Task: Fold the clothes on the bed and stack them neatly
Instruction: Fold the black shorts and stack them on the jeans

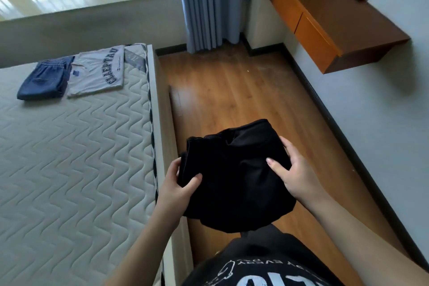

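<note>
A folded black garment (234, 176) is held in the air over the floor, just right of the bed's edge. My left hand (180, 183) grips its left side, thumb on top. Its right side is held by my right hand (291, 169), thumb laid across the cloth. On the quilted mattress (76, 151), at the far end, lie folded blue shorts (45, 81) and, touching them on the right, a folded grey T-shirt (99, 74) with dark lettering.
A wooden floor (232, 90) runs between the bed and the right wall. A wall-mounted wooden desk (332, 21) with drawers carries a dark device and a small white object. Blue curtains (211, 2) hang at the far wall beside a window.
</note>
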Demonstrator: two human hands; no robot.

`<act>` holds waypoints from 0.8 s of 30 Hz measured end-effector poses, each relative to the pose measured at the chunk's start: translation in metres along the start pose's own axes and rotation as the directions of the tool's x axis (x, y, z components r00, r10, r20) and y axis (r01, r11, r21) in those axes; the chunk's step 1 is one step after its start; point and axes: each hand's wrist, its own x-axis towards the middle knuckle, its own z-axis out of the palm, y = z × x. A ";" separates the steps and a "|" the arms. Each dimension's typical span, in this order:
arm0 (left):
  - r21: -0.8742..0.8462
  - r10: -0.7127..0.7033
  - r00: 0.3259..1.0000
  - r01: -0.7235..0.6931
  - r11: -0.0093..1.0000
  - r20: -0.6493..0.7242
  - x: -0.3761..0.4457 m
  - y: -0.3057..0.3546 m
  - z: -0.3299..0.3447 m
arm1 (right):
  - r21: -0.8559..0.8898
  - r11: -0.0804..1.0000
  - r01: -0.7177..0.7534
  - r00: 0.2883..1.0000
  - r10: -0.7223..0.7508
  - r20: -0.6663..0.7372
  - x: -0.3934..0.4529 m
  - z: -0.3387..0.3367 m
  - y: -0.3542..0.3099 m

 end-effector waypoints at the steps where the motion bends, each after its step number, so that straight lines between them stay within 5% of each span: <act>1: -0.003 0.005 1.000 -0.005 1.000 0.000 0.017 0.006 0.006 | 0.006 1.000 0.004 1.000 -0.004 -0.002 0.018 -0.005 -0.001; 12: -0.038 0.054 0.994 -0.058 0.998 -0.099 0.183 0.106 0.036 | 0.048 0.998 0.030 0.996 -0.034 0.082 0.230 -0.041 -0.056; 24: -0.166 0.007 0.937 -0.069 0.984 -0.348 0.347 0.156 -0.091 | 0.109 0.980 0.168 0.950 -0.190 0.247 0.437 0.099 -0.170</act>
